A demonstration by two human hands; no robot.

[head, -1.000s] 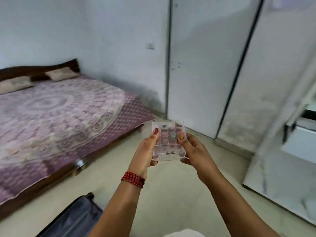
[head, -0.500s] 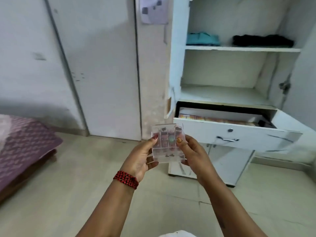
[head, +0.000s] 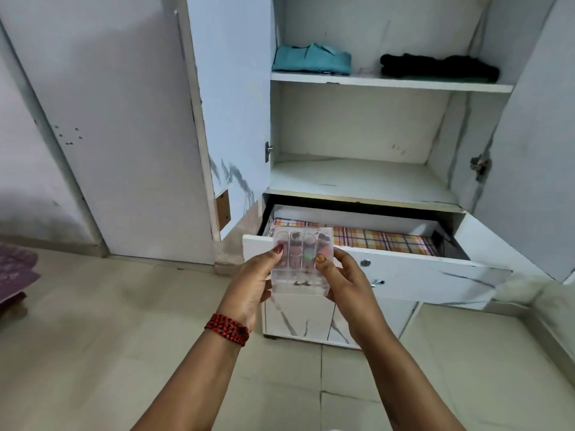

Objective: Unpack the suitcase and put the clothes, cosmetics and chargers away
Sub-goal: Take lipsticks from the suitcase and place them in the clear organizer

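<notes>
A clear plastic cosmetics organiser (head: 300, 269) with several small bottles in its slots is held in front of me. My left hand (head: 253, 284) grips its left side and my right hand (head: 345, 283) grips its right side, thumbs on top. It hangs just before the front panel of an open white drawer (head: 420, 275), which is lined with checked paper (head: 382, 239). Above the drawer, the wardrobe's upper shelf (head: 389, 84) carries a folded teal garment (head: 311, 59) and a folded black garment (head: 438, 66).
The wardrobe's lower shelf (head: 351, 178) is bare. Both wardrobe doors stand open, the left door (head: 230, 104) and the right door (head: 535, 144). A closed white door (head: 118, 135) is at left. A corner of the purple bed (head: 15, 275) shows at the far left. The floor is beige tile.
The view swung from the bed to the wardrobe and came closer to it. The organiser stays held in both hands and now sits right at the open drawer's front.
</notes>
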